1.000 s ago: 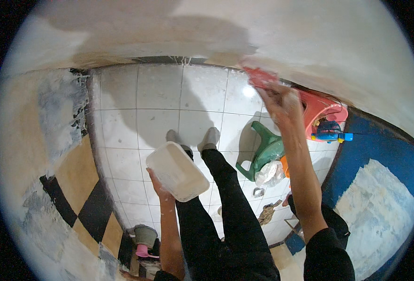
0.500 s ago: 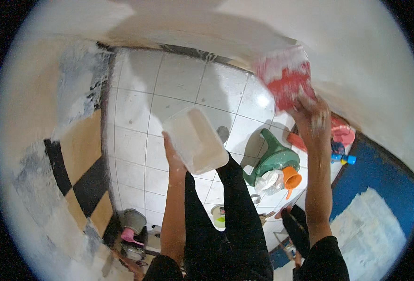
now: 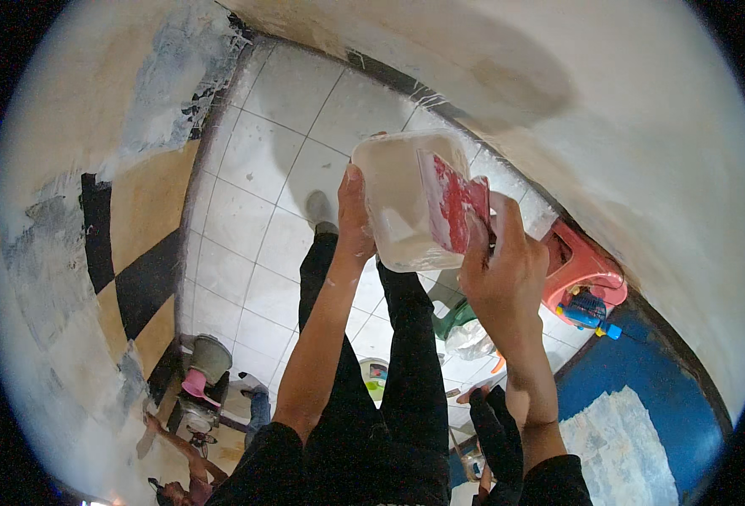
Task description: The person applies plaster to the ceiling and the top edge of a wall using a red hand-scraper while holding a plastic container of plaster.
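Note:
My left hand [image 3: 355,215] grips the side of a white rectangular plastic tub [image 3: 414,142], held over the floor in front of me. Pale wet paste lies in it, probably wall putty. Fingers of my right hand [image 3: 507,266] are closed on a flat red scraper [image 3: 463,202] smeared with the same paste. Its blade reaches into the tub's right side; whether it touches the bottom I cannot tell. The far side of my left hand is hidden behind the tub.
A pale wall [image 3: 642,160] runs along the right, beside a red plastic stool [image 3: 587,274]. Behind my right arm are a green stool [image 3: 454,320] and a white plastic bag [image 3: 471,340]. A grey bucket [image 3: 210,358] stands lower left, near another person [image 3: 188,460] touching the wall.
My right hand has come down from the wall and put the scraper into the tub. The tub has moved up and right with my left hand, and the view has turned.

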{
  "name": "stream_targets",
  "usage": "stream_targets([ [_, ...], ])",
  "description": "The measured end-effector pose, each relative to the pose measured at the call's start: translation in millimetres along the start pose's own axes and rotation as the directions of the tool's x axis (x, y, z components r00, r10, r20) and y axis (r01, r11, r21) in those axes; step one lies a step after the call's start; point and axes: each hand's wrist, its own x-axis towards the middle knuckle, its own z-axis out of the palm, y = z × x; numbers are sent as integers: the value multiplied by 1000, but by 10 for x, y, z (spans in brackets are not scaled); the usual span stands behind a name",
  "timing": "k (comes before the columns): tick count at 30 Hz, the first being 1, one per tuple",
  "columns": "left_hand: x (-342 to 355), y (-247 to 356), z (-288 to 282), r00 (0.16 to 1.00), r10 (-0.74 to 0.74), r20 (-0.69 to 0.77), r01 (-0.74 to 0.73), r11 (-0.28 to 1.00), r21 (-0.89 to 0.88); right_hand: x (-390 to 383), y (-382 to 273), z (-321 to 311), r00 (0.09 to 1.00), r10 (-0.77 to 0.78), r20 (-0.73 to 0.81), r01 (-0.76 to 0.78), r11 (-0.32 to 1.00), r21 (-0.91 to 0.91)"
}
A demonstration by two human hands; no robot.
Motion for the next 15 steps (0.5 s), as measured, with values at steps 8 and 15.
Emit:
stream_targets([
  [8,162,320,-96,1000,-22,2,21,980,196,356,-165,396,998,49,25,-52,989,139],
  [15,337,685,-129,984,94,153,-146,912,384,453,-241,718,974,226,-5,-208,905,370],
])
